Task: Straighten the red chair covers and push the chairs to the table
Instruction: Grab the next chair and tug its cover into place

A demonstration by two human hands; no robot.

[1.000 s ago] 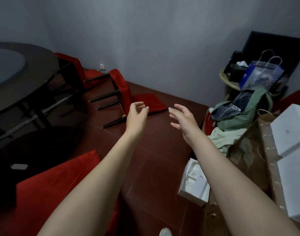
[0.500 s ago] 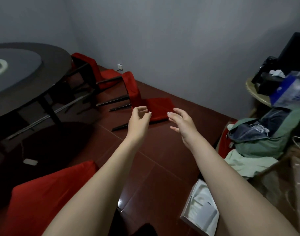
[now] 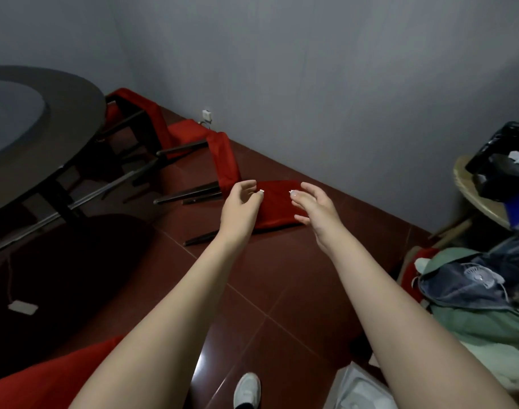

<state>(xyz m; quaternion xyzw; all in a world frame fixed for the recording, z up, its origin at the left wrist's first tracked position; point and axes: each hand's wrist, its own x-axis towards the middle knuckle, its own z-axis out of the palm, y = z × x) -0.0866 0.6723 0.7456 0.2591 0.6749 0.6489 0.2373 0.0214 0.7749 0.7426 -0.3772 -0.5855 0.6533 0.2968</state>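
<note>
My left hand [image 3: 240, 209] and right hand [image 3: 315, 209] hover released, empty, before the mid-frame red chair [image 3: 278, 206]; its cover [image 3: 223, 160] and the push to the upper-left desk [image 3: 75, 93] seem undone.

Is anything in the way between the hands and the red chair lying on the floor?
Nothing visible: the left hand and right hand reach toward the tipped red chair over bare floor. Between that chair and the table, though, a second red chair sits close to the table's edge.
</note>
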